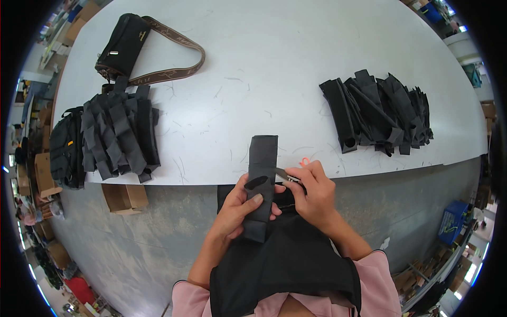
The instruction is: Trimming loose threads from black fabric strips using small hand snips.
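the left hand (235,211) has its grip wrapped around a black fabric strip (261,185) at the desk (296,63) edge; the right hand (314,193) pinches small snips (285,176) against it. the strip looks light, soft and floppy, best held mid-length near the cut.

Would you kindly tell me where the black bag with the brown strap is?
The black bag lies at the table's far left corner, just behind the left pile of black fabric pieces.
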`<state>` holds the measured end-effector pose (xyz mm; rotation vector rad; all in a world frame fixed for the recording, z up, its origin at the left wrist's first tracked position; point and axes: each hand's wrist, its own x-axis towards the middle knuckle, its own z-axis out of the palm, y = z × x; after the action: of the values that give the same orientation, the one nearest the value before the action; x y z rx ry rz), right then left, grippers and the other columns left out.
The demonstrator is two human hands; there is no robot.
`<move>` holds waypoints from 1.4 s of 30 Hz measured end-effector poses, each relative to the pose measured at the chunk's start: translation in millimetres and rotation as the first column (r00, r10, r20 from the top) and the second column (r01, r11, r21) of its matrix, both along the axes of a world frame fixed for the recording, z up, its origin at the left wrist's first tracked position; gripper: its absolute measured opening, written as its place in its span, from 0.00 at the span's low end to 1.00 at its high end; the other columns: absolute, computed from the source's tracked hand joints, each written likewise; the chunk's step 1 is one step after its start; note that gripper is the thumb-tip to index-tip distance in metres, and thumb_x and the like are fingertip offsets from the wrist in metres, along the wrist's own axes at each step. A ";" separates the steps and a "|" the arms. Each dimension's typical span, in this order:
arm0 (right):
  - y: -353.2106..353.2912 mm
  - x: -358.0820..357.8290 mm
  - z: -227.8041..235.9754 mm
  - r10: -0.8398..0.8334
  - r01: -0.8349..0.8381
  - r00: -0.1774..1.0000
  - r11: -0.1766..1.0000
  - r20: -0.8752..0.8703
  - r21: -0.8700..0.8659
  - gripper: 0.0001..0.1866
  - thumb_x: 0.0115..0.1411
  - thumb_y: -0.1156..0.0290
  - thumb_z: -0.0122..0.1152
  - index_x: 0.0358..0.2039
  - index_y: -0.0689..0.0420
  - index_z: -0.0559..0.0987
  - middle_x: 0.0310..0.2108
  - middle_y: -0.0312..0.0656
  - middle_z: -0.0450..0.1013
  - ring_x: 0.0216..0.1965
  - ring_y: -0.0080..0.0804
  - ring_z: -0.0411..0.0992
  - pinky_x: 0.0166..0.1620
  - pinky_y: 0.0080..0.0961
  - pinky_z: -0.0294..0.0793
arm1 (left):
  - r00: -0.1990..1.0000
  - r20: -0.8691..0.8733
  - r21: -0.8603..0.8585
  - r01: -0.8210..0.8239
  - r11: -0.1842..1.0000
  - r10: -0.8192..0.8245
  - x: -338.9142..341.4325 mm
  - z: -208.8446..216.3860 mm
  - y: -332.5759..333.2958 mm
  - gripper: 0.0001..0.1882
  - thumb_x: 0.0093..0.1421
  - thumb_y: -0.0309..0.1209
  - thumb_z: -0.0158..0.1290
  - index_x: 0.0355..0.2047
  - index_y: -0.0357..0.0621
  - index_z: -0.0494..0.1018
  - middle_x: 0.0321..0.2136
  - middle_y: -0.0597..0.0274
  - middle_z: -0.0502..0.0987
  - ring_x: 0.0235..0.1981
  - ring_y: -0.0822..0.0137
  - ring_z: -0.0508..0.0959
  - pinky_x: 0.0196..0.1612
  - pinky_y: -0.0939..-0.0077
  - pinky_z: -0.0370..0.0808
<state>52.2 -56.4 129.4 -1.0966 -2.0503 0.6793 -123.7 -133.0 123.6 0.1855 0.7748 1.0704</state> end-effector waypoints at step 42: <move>-5.6 -19.3 0.6 -0.007 -0.152 0.948 0.867 -0.318 -0.474 0.16 0.46 0.84 0.64 0.37 0.58 0.75 0.23 0.33 0.56 0.22 0.20 0.55 0.25 0.16 0.63 | 0.980 -0.178 0.008 -0.086 0.996 0.086 -0.3 -9.2 21.4 0.23 0.65 0.31 0.46 0.57 0.40 0.54 0.48 0.48 0.71 0.39 0.64 0.77 0.43 0.71 0.77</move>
<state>32.9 -61.9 130.0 -1.0989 -1.6896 1.3826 -123.9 -111.6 114.4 0.2524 0.9502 1.1465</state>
